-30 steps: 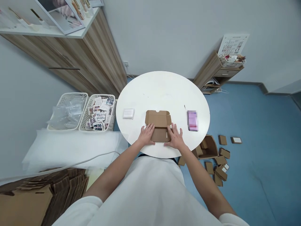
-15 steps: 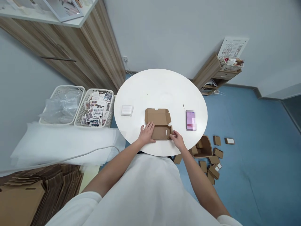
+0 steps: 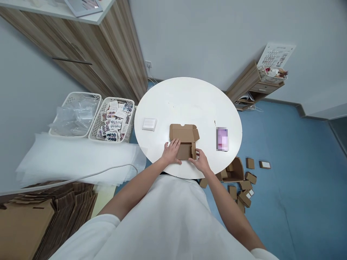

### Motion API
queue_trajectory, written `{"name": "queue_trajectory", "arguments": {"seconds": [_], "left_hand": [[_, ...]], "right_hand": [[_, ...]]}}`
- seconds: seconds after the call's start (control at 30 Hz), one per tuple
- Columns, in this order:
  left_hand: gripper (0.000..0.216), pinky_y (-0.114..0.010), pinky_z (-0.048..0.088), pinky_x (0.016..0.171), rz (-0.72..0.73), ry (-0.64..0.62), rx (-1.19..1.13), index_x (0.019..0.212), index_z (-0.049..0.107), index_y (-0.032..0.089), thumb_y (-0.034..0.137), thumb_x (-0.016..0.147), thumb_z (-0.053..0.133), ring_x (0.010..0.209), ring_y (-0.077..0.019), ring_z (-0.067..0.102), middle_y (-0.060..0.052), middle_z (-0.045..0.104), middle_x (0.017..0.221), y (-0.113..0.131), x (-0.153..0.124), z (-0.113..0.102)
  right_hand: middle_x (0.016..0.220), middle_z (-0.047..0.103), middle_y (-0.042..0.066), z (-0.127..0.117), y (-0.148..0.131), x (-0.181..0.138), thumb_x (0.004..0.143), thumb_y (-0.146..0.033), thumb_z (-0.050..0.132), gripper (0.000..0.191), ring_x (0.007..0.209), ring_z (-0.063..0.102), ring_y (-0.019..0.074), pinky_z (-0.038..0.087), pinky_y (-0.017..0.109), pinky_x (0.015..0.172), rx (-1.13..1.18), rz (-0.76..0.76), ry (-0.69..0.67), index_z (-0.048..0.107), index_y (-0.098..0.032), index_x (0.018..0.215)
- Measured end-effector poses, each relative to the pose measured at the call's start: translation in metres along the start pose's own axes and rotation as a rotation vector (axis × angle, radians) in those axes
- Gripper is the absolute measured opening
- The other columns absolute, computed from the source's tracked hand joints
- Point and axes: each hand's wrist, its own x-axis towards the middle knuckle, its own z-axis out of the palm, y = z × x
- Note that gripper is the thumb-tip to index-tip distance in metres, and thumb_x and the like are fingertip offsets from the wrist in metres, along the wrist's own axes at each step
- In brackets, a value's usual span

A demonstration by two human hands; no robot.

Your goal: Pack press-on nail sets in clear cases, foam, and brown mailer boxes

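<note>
A brown cardboard box (image 3: 185, 151) lies on the round white table (image 3: 187, 97) in front of me, its lid (image 3: 184, 133) folded back flat on the far side. Across the box's left end rests my left hand (image 3: 171, 152), fingers stretched out and spread, thumb by the front edge. My right hand (image 3: 200, 160) is closed on the right end, thumb in front and fingers behind, around the raised side flap (image 3: 193, 151). A white stack of small packets (image 3: 149, 124) lies at the table's left. Toward the right is a blurred purple pack (image 3: 222, 139).
White baskets of clear bags (image 3: 78, 115) and carded small items (image 3: 114, 122) stand left. Nearer are white foam sheets (image 3: 78, 159) and flattened cardboard (image 3: 27, 224). Small brown boxes (image 3: 245, 186) lie on the blue floor at right, around a larger open carton (image 3: 234, 171).
The right side flap has been folded up and inward; a white slot mark on it no longer shows. My right hand has shifted slightly left with it. The left hand stays on the box.
</note>
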Motion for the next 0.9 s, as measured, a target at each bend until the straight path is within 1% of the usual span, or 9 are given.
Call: {"name": "queue_trajectory", "arguments": {"seconds": [0.1,0.27,0.4,0.53,0.6,0.67,0.77,0.83,0.9], "left_hand": [[0.112,-0.048,0.013,0.102,0.002,0.007,-0.001,0.137,0.019,0.018,0.058,0.045,0.070,0.132,-0.0364,0.006,-0.016,0.021,0.143,0.000,0.000,0.001],[0.115,-0.049,0.013,0.102,0.028,0.027,-0.022,0.137,0.019,0.017,0.058,0.043,0.071,0.131,-0.0370,0.007,-0.016,0.022,0.142,-0.002,0.001,0.004],[0.114,-0.048,0.012,0.103,0.027,0.000,-0.014,0.137,0.019,0.019,0.056,0.044,0.072,0.132,-0.0363,0.007,-0.014,0.022,0.142,-0.001,0.002,0.001],[0.116,-0.048,0.008,0.104,0.076,-0.010,-0.006,0.138,0.019,0.020,0.058,0.042,0.072,0.132,-0.0363,0.003,-0.013,0.019,0.144,0.003,-0.001,-0.006],[0.114,-0.048,0.007,0.104,0.095,0.028,-0.024,0.138,0.018,0.019,0.061,0.045,0.069,0.132,-0.0366,0.001,-0.014,0.017,0.144,0.005,-0.008,-0.008],[0.104,-0.048,0.010,0.103,0.059,0.112,-0.076,0.139,0.016,0.018,0.062,0.056,0.062,0.133,-0.0355,0.002,-0.016,0.015,0.145,0.003,-0.016,-0.004],[0.081,-0.043,0.025,0.099,-0.154,0.227,-0.232,0.138,0.015,0.016,0.051,0.075,0.050,0.130,-0.0308,0.019,-0.017,0.022,0.142,-0.005,-0.029,0.008],[0.070,-0.036,0.037,0.091,-0.274,0.185,-0.388,0.134,0.024,0.013,0.044,0.077,0.050,0.115,-0.0258,0.044,-0.017,0.040,0.131,-0.011,-0.033,0.017],[0.058,-0.031,0.042,0.083,-0.300,0.108,-0.514,0.127,0.036,0.013,0.039,0.077,0.051,0.092,-0.0193,0.058,-0.013,0.054,0.115,-0.015,-0.034,0.024]], "right_hand": [[0.120,0.052,0.010,0.000,-0.003,0.002,0.063,-0.043,0.064,0.068,0.103,0.055,0.0225,0.047,0.033,0.078,0.010,0.006,-0.036,0.037,-0.021,0.121],[0.107,0.060,0.006,-0.004,-0.003,0.014,0.075,-0.041,0.051,0.034,0.087,0.062,0.0172,0.047,0.029,0.070,0.021,0.099,-0.004,0.048,-0.022,0.103],[0.089,0.065,0.003,-0.005,-0.001,0.026,0.070,-0.034,0.054,0.030,0.077,0.062,0.0177,0.045,0.029,0.065,-0.087,0.220,0.026,0.050,-0.021,0.098],[0.078,0.064,0.003,-0.002,0.003,0.030,0.067,-0.027,0.052,0.016,0.071,0.059,0.0188,0.042,0.028,0.059,-0.203,0.218,0.013,0.052,-0.021,0.082],[0.074,0.063,0.002,0.000,0.005,0.028,0.067,-0.026,0.051,0.011,0.066,0.058,0.0182,0.040,0.027,0.057,-0.220,0.209,0.034,0.050,-0.021,0.077],[0.071,0.062,0.001,0.002,0.008,0.027,0.067,-0.025,0.050,0.012,0.064,0.057,0.0175,0.039,0.026,0.055,-0.210,0.205,0.060,0.047,-0.022,0.078],[0.068,0.059,0.000,0.004,0.012,0.025,0.066,-0.023,0.049,0.014,0.063,0.055,0.0168,0.037,0.025,0.054,-0.199,0.206,0.078,0.043,-0.022,0.079],[0.067,0.058,-0.001,0.003,0.015,0.023,0.066,-0.023,0.049,0.013,0.062,0.054,0.0166,0.036,0.025,0.053,-0.208,0.213,0.084,0.042,-0.023,0.078],[0.066,0.057,-0.001,0.003,0.016,0.022,0.066,-0.023,0.048,0.013,0.061,0.053,0.0165,0.035,0.025,0.052,-0.224,0.211,0.089,0.040,-0.023,0.076]]}}
